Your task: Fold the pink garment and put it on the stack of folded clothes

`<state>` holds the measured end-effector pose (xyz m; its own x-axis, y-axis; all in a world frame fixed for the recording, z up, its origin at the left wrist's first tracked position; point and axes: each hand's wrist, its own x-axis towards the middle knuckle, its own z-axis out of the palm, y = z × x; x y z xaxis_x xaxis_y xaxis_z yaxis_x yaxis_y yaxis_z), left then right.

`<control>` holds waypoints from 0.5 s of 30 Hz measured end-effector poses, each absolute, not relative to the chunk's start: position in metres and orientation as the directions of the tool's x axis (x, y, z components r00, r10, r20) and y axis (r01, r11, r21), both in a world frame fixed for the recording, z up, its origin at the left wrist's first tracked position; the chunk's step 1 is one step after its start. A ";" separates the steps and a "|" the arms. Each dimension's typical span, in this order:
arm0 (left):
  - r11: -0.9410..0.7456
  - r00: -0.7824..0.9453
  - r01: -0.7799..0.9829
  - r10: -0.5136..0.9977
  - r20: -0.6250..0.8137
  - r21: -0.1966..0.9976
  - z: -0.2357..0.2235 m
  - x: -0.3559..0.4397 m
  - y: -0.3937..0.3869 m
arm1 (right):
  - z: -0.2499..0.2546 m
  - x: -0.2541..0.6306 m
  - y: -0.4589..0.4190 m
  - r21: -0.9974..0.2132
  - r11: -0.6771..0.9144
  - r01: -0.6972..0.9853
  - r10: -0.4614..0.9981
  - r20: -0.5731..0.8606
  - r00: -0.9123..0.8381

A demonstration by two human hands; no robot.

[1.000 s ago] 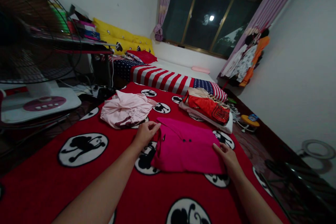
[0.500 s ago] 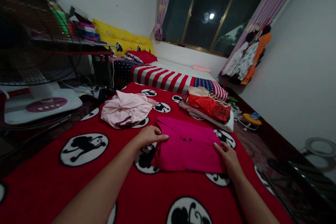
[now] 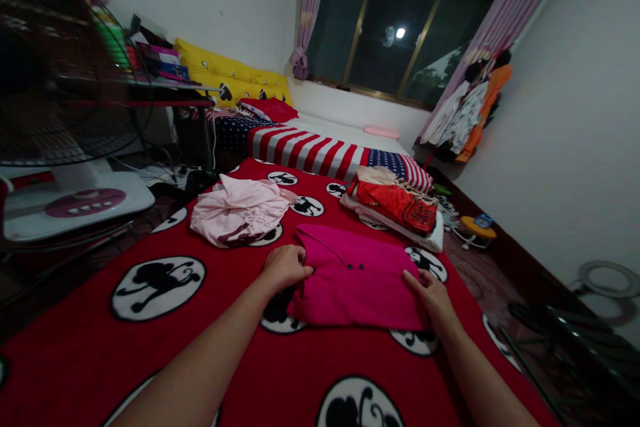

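Observation:
A folded magenta garment lies on a red blanket with black-and-white cartoon circles. My left hand is closed on the garment's left edge, fingers curled round the cloth. My right hand grips its right edge, thumb on top and fingers tucked under. Both forearms reach in from the bottom of the view.
A crumpled pale pink garment lies beyond my left hand. A stack of folded clothes, red on top, sits at the back right. A standing fan is at the left, a striped bed behind, and hanging clothes by the window.
My left hand went from lying on the garment's left part with fingers stretched out to curling round its left edge. My right hand stays at the right edge.

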<state>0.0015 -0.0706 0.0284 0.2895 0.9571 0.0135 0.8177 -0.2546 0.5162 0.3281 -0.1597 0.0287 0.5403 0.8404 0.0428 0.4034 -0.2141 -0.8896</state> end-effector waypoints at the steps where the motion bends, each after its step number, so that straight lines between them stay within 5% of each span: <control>1: -0.278 0.304 0.804 0.952 0.037 0.525 0.026 0.000 -0.070 | 0.032 0.327 -0.158 -0.894 -0.231 0.384 0.839 0.017 0.544; 9: -0.264 0.203 0.374 0.959 0.200 0.889 0.001 -0.009 -0.057 | 0.096 0.298 -0.159 -0.974 -0.158 0.163 0.914 -0.082 0.399; 15: -0.255 0.185 0.355 0.962 0.200 0.899 0.000 -0.006 -0.059 | 0.169 0.251 -0.143 -0.988 0.075 0.137 0.930 0.119 0.347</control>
<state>-0.0064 -0.0591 -0.0003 0.1848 0.9622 0.2002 0.3546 -0.2553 0.8995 0.2513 -0.1432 0.1692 0.3465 0.9305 0.1190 0.1367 0.0754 -0.9877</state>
